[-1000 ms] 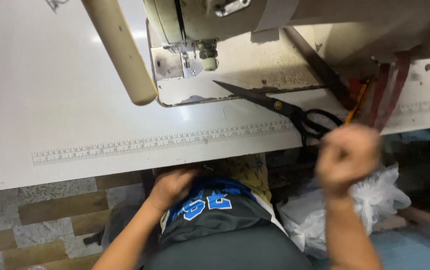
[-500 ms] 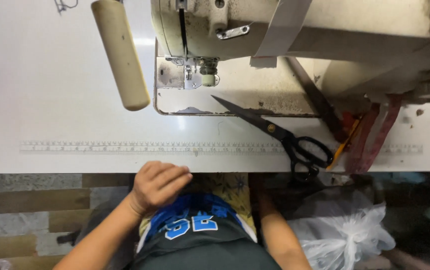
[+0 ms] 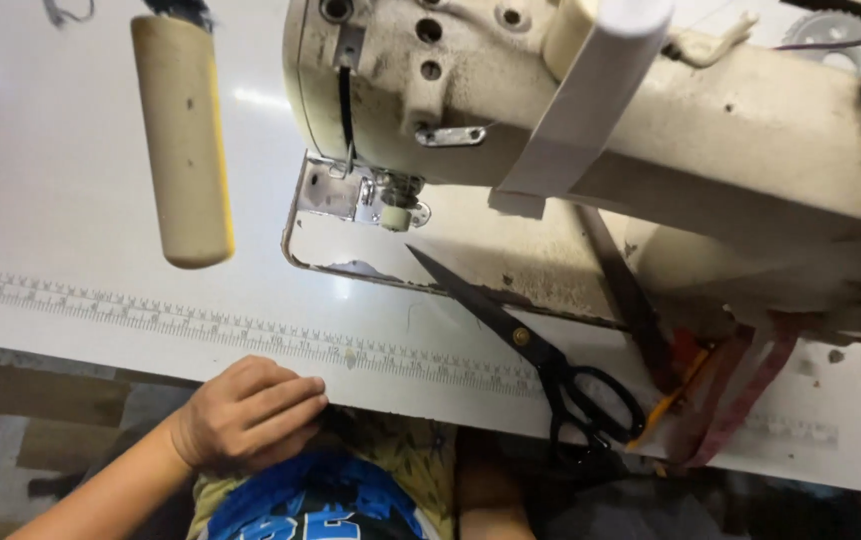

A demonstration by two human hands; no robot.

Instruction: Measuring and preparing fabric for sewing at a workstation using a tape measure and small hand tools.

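Nearest the camera, one hand only: the left hand (image 3: 250, 415) sits just below the front edge of the white sewing table (image 3: 70, 250), knuckles up, fingers curled loosely together and holding nothing, resting on the yellow and blue printed cloth (image 3: 350, 495) in the lap. The right hand cannot be made out; only a bare forearm shows beneath the table. Up on the table, one printed measuring scale (image 3: 250, 335) runs along the front. One pair of black-handled scissors (image 3: 540, 355) lies closed, blades pointing left. Beyond, one cream foam-covered cylinder (image 3: 182, 140), and one cream sewing machine (image 3: 590, 110).
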